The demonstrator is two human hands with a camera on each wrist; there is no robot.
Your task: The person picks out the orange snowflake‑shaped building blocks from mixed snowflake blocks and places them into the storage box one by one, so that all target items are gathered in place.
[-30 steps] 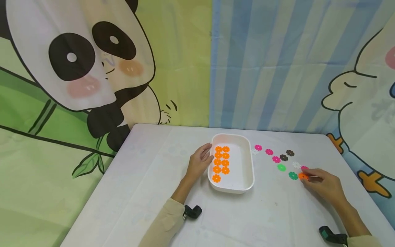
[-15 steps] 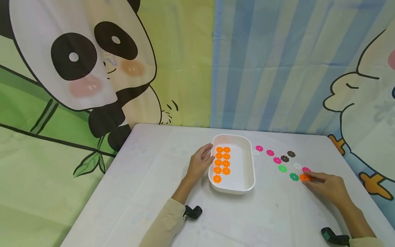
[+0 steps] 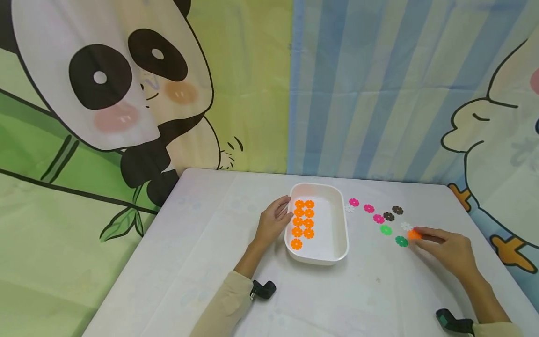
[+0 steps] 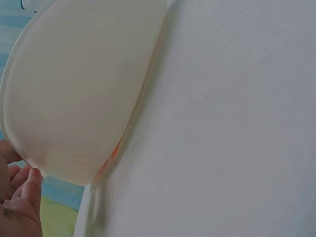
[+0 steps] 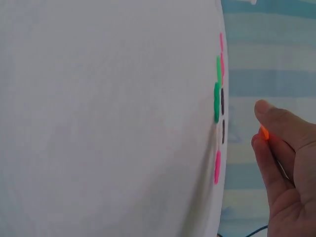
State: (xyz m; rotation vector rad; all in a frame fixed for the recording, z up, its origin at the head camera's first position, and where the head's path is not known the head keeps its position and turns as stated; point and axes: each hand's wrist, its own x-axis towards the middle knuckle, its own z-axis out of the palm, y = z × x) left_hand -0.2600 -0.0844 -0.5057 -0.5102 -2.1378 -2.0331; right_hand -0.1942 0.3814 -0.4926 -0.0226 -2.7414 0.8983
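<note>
A white rectangular tray (image 3: 343, 220) stands on the table with several orange flower-shaped plastic discs (image 3: 309, 223) lined up along its left side. At the tray's left rim, my left hand (image 3: 269, 224) holds the edge; in the left wrist view its fingertips (image 4: 33, 175) meet the outer wall. My right hand (image 3: 452, 252) pinches one orange flower-shaped disc (image 3: 414, 234) between thumb and fingers, partly covered by them. In the right wrist view, the pinched disc shows as a small orange sliver between the fingertips, raised over the table.
Loose flower-shaped discs lie to the tray's right: several pink discs (image 3: 368, 208), dark brown discs (image 3: 389, 216), a light green disc (image 3: 385, 230), a dark green disc (image 3: 402, 241) and white discs (image 3: 406, 226). A printed cloth backdrop (image 3: 337, 93) hangs behind the white table (image 3: 337, 299).
My right hand, at the orange disc on the table earlier, has raised it slightly away from the table, and it now overlaps the nearby pink disc. My left hand stays at the tray.
</note>
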